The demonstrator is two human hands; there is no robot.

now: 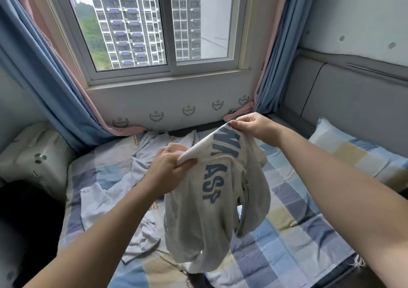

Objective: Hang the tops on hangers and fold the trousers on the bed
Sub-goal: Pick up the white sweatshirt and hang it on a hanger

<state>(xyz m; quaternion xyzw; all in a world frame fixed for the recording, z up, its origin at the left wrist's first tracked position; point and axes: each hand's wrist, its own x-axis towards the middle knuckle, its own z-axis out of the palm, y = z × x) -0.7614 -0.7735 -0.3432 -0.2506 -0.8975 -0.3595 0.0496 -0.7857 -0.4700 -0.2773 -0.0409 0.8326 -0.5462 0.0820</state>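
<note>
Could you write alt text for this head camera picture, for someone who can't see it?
Two bare hands, left hand and right hand, hold up a grey top with blue lettering over a bed with a checked sheet. Pale clothes lie behind it, below a window.

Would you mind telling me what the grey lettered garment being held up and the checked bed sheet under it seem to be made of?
The grey lettered garment, held up by the left hand and right hand, looks like soft matte cotton jersey: it droops in loose folds, and its blue letters look printed on. The checked bed sheet looks like thin woven cotton, flat and matte with fine creases. Exact fibres cannot be told.
</note>
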